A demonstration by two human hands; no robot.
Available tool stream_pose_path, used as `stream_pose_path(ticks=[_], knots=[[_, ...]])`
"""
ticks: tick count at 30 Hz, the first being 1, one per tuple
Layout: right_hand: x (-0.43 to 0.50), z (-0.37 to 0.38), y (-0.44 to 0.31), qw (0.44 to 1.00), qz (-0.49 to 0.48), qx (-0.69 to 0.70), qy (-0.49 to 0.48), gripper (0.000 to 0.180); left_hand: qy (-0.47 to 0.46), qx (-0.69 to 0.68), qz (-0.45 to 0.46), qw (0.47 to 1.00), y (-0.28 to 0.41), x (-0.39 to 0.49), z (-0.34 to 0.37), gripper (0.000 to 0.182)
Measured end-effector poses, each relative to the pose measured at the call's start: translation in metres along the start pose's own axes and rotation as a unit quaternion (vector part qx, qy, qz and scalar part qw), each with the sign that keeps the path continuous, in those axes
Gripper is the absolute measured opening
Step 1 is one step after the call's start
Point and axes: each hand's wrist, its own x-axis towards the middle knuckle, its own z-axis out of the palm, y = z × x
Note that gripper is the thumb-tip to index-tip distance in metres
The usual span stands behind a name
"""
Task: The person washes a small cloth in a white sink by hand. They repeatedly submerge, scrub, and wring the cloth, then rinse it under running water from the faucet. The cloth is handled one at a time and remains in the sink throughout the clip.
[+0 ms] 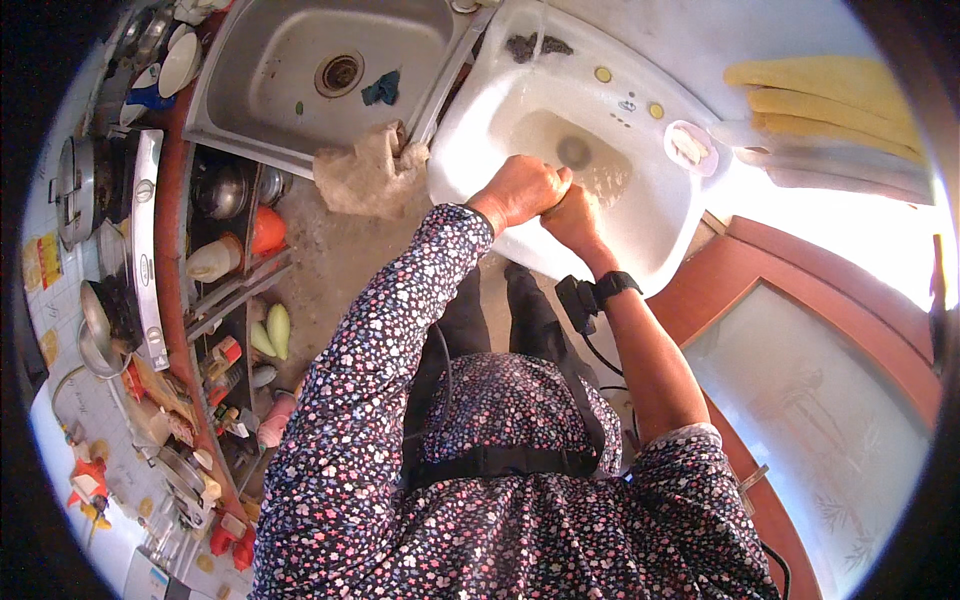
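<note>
Both hands meet over the near part of a white ceramic washbasin (645,217), which has murky water at its bottom. My left hand (525,187) has its fingers curled, its thumb side pressed against the other hand. My right hand (576,219) is curled too, its wrist bearing a black strap with a small device. Whether anything lies inside either fist is hidden. A soap dish with pale soap (691,148) rests at the basin's right rim. Dark, wet-looking material (538,48) lies on the basin's far left corner, where a thin stream of water seems to run.
Left of the basin is a stainless steel sink (300,45) with a dark green scrap (381,88) inside and a beige cloth (371,171) over its front edge. Yellow towels (817,97) hang at the right above a wooden door (825,262). Shelves with pots stand at the left.
</note>
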Motion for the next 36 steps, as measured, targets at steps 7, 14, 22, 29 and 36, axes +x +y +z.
stream_pose_path(ticks=[7,14,22,29,36], knots=[[-0.004,-0.009,-0.021,0.997,0.039,0.064,-0.036,0.043,0.012,-0.027,-0.058,0.998,-0.004,-0.005,-0.007,0.010],[-0.006,-0.062,0.001,0.937,0.015,0.315,-0.151,0.046,0.013,-0.203,-0.255,0.945,-0.009,-0.044,-0.043,0.037],[0.038,-0.010,-0.042,0.914,-0.022,0.403,-0.034,0.033,-0.023,-0.424,-0.411,0.807,-0.015,-0.094,-0.089,0.088],[0.121,-0.020,-0.103,0.949,-0.202,0.168,0.176,0.053,0.112,-0.433,-0.482,0.753,-0.007,-0.138,-0.104,0.069],[0.161,-0.020,-0.111,0.826,-0.212,0.519,0.063,0.040,0.178,-0.519,-0.462,0.697,-0.011,-0.160,-0.103,0.072]])
